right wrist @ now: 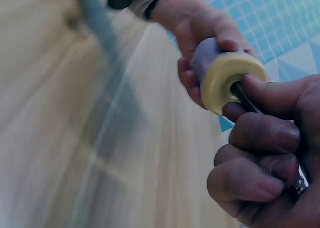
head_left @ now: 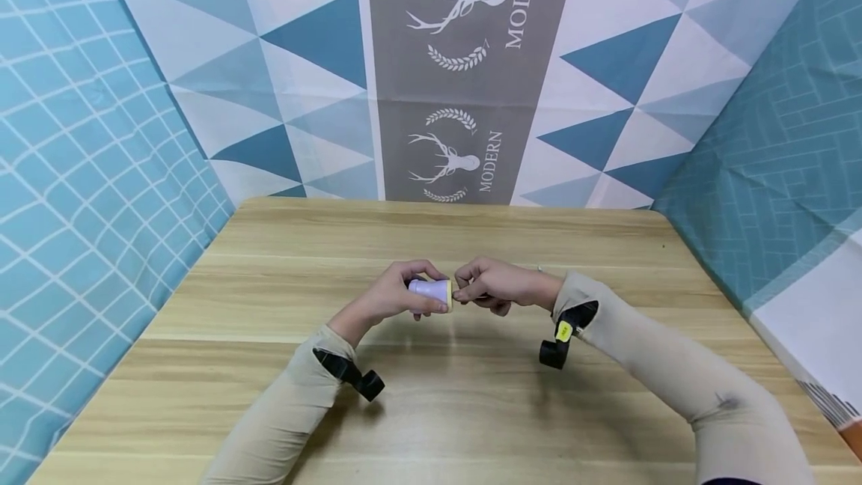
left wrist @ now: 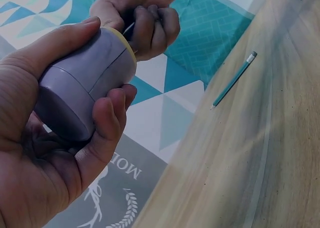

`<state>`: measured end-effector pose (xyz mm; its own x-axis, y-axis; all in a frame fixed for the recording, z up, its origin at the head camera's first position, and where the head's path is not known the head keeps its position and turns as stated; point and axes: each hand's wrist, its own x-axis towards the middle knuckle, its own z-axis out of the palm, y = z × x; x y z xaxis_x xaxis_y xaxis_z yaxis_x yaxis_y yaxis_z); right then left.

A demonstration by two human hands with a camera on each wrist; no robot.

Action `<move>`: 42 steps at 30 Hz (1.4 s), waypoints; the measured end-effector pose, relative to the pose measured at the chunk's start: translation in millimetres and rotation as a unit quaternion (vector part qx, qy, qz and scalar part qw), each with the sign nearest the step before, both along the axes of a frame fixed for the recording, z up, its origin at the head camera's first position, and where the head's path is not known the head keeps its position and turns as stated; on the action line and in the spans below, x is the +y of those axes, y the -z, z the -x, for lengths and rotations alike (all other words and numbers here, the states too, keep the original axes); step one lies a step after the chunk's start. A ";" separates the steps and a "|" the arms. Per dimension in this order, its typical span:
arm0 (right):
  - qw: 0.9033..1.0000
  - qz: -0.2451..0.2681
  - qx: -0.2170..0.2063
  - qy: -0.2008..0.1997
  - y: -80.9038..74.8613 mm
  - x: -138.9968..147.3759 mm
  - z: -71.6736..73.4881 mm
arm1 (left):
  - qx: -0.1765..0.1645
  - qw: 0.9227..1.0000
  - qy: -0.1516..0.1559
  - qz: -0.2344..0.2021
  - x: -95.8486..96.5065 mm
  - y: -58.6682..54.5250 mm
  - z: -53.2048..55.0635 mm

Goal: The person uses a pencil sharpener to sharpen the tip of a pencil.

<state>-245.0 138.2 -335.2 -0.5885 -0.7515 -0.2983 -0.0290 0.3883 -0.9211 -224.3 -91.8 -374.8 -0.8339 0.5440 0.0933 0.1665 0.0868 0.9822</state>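
My left hand grips a purple, cup-shaped pencil sharpener, thumb on one side and fingers curled round the other. The sharpener's pale yellow end faces my right hand and has a round hole in its middle. Between thumb and curled fingers, the right hand pinches a dark pencil whose front end sits in that hole. Most of the pencil is hidden by the fingers, though a shiny bit shows low in the palm. In the left wrist view the sharpener's purple body lies tilted across the left palm.
A teal pencil lies on the wooden table. Patterned cloth hangs behind the table, with blue cloth along the left side and teal cloth along the right.
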 end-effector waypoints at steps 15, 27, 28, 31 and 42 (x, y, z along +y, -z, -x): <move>0.995 -0.021 -0.100 -0.004 -3.7 -0.8 -1.2 | 0.009 1.000 -0.003 0.010 -4.7 -3.4 0.2; 0.836 0.006 0.548 -0.025 7.3 15.0 -17.4 | -0.010 1.000 -0.012 -0.002 -7.5 -2.9 4.5; 0.802 0.014 0.597 -0.029 12.1 13.9 -18.4 | -0.012 1.000 -0.011 -0.002 -7.6 -2.9 4.3; 0.684 0.029 0.727 -0.045 23.4 10.1 -19.0 | -0.020 1.000 -0.001 -0.003 -6.7 -2.3 4.0; 0.404 -0.090 0.906 -0.094 35.7 11.0 -9.8 | -0.023 1.000 -0.005 0.004 -2.2 -0.2 2.0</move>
<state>-235.2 149.2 -370.9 0.0988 -0.8956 0.4337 -0.6359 0.2784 0.7198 -226.3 -94.0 -374.5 -0.8429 0.5357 0.0507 0.1209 0.0967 0.9879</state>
